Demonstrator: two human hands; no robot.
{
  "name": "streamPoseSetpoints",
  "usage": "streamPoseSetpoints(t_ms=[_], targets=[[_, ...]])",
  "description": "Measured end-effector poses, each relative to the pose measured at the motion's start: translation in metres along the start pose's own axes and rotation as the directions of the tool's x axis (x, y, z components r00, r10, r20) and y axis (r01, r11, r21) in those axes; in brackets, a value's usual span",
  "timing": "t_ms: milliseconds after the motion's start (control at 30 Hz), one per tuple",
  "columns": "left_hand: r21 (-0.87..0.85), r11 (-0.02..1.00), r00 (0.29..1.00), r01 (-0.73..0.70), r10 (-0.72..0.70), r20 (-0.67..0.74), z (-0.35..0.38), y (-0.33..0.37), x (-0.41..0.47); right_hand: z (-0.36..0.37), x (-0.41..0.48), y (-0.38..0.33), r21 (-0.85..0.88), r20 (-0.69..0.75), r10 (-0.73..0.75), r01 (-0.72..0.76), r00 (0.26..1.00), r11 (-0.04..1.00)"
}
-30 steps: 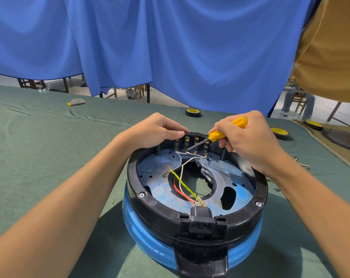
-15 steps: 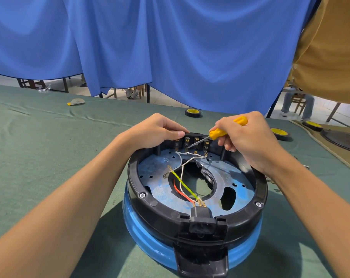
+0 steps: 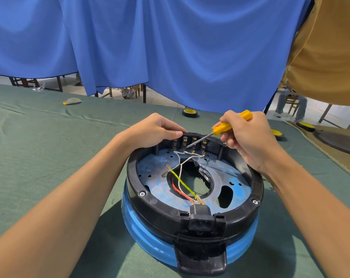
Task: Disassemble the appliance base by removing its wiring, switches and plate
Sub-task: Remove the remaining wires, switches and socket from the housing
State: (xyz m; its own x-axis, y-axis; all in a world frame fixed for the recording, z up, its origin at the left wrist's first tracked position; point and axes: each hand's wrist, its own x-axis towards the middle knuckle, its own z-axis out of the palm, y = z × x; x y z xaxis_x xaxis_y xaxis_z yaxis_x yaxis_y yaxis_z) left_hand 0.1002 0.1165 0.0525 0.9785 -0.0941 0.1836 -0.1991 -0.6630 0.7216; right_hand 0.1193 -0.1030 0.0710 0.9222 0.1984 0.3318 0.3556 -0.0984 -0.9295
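The round appliance base (image 3: pixel 150 205), black rim over a blue body, sits on the green cloth in front of me. Inside lies a bluish metal plate (image 3: pixel 236 181) with white, red and green-yellow wires (image 3: pixel 181 181) running from a black socket (image 3: pixel 199 216) at the near rim to a row of switch terminals (image 3: pixel 189 142) at the far rim. My left hand (image 3: pixel 154 130) grips the far rim beside the terminals. My right hand (image 3: pixel 248 137) holds a yellow-handled screwdriver (image 3: pixel 223 128), whose tip touches the terminals.
Rolls of black-and-yellow tape (image 3: pixel 190 112) lie on the green table (image 3: pixel 49 147) behind the base, with more (image 3: pixel 278 134) to the right. A dark round part (image 3: pixel 340 140) rests at the right edge. Blue curtains (image 3: pixel 150 47) hang behind. A person sits at far right (image 3: pixel 292 106).
My right hand has tilted the screwdriver so the handle rose a little and its tip shifted along the terminals. My left hand and the base have stayed put.
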Motion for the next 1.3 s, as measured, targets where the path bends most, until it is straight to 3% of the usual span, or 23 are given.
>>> streamPoseSetpoints(t_ms=[200,700,867,1300], targets=[[-0.002,1.000,1.000,0.001,-0.001,-0.001,0.0003,-0.0014,0.0011,0.0023,0.0011,0.0022,-0.120,0.073,-0.033,0.042,0.997,0.992],[0.012,1.000,1.000,0.008,-0.008,0.005,-0.0003,0.0016,-0.0003,0.0024,0.0056,-0.0003,-0.142,0.123,0.025,-0.007,0.992,0.990],[0.008,1.000,1.000,0.003,-0.003,0.008,0.0000,0.0023,-0.0003,0.0037,0.0022,-0.0006,-0.115,0.040,-0.018,0.022,0.999,0.993],[-0.014,1.000,1.000,0.003,-0.003,0.000,0.0001,-0.0013,0.0006,0.0036,-0.0003,-0.0013,-0.117,0.025,-0.009,0.011,1.000,0.993]])
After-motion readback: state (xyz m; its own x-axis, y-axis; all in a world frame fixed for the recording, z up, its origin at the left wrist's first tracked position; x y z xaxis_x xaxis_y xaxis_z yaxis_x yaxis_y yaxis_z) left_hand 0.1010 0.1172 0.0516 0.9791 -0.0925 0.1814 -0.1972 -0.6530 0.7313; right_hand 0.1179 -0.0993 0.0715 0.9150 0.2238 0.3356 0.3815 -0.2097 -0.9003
